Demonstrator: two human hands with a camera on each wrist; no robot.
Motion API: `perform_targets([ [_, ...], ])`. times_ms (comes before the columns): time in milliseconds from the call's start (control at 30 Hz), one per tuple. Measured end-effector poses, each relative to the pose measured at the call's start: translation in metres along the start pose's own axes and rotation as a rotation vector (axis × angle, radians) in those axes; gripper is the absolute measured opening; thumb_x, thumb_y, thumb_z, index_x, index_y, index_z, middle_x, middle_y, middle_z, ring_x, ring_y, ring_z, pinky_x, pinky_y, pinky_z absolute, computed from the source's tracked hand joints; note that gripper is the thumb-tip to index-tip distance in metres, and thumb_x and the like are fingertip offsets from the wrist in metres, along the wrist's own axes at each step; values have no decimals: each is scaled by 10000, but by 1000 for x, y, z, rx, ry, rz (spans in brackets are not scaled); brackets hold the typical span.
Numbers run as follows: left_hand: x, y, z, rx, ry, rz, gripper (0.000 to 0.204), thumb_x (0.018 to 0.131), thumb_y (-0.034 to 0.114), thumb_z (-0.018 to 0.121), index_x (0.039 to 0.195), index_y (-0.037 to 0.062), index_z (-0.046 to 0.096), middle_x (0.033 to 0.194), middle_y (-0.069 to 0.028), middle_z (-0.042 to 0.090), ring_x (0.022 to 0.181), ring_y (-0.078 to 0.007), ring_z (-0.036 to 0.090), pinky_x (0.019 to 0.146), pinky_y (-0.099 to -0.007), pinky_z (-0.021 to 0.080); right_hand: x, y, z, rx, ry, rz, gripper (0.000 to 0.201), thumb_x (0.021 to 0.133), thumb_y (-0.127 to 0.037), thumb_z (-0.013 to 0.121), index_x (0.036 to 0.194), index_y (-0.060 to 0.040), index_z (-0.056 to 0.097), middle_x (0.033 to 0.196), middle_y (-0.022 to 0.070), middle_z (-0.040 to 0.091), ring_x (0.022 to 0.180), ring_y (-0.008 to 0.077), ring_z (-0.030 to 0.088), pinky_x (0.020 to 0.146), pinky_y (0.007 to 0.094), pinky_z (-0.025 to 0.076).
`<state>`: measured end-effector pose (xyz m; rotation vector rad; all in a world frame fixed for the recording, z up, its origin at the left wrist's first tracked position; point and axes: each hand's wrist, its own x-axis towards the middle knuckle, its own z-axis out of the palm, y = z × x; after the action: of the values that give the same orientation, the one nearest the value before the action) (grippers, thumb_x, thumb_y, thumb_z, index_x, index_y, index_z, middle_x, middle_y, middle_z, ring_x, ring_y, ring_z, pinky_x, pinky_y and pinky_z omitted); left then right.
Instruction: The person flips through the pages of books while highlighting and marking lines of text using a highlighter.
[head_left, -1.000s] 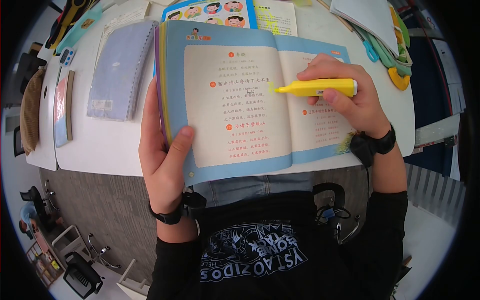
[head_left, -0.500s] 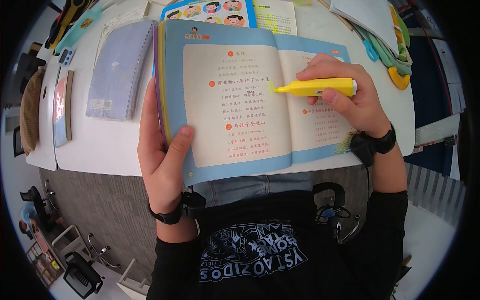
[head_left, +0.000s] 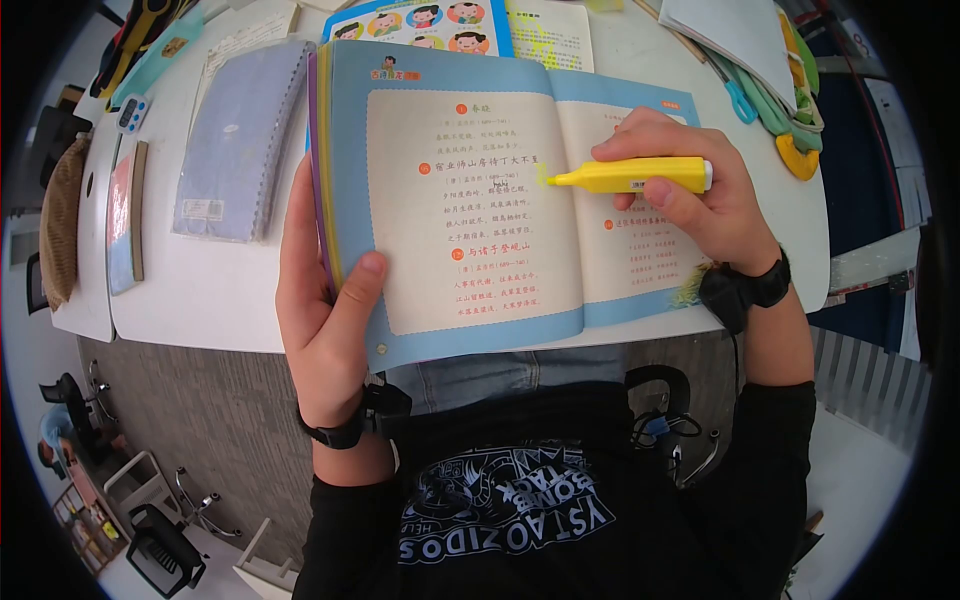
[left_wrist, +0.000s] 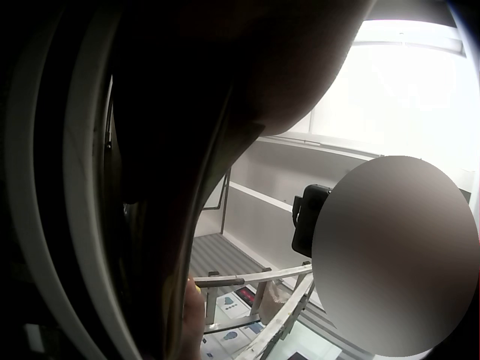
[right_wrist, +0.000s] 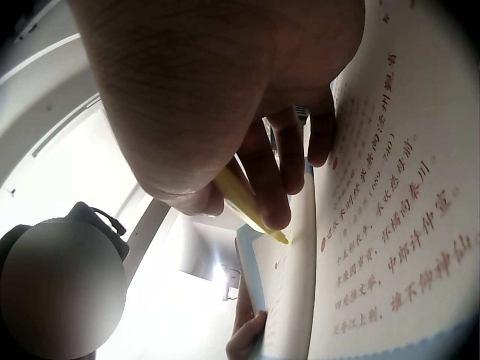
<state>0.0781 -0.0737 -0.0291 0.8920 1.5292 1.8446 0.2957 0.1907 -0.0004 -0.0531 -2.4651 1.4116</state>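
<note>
An open book point(head_left: 352, 120) with pale blue margins and printed Chinese verses tilts above the table's front edge in the head view. My left hand point(head_left: 325, 310) grips its left side, thumb over the page's lower corner and fingers behind the cover. Over the right page, my right hand point(head_left: 705, 195) pinches a yellow highlighter point(head_left: 600, 177) between thumb and fingers. The uncapped tip points left, right by a small yellow mark near the heading's end. The right wrist view shows the highlighter point(right_wrist: 241, 199) slanting down from the fingers. In the left wrist view, the book and forearm are mostly dark.
On the white table point(head_left: 225, 300) lie a spiral notebook point(head_left: 235, 140), a thin book point(head_left: 128, 225) and a small blue timer point(head_left: 131, 113). Behind the open book is a blue picture book point(head_left: 505, 30). Papers point(head_left: 735, 40), scissors point(head_left: 740, 100) and a green-yellow pouch point(head_left: 797, 155) sit at right.
</note>
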Motion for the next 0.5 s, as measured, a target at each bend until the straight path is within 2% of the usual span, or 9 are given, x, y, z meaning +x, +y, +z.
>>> perform_targets([
  [500, 0, 3, 1, -7, 5, -24, 769, 976, -41, 570, 1662, 1, 226, 1623, -203, 431, 1445, -266, 491, 1185, -396, 387, 2, -1, -1, -5, -20, -18, 326, 1044, -221, 632, 1302, -33, 702, 1135, 117, 700, 933, 177, 689, 822, 290, 612],
])
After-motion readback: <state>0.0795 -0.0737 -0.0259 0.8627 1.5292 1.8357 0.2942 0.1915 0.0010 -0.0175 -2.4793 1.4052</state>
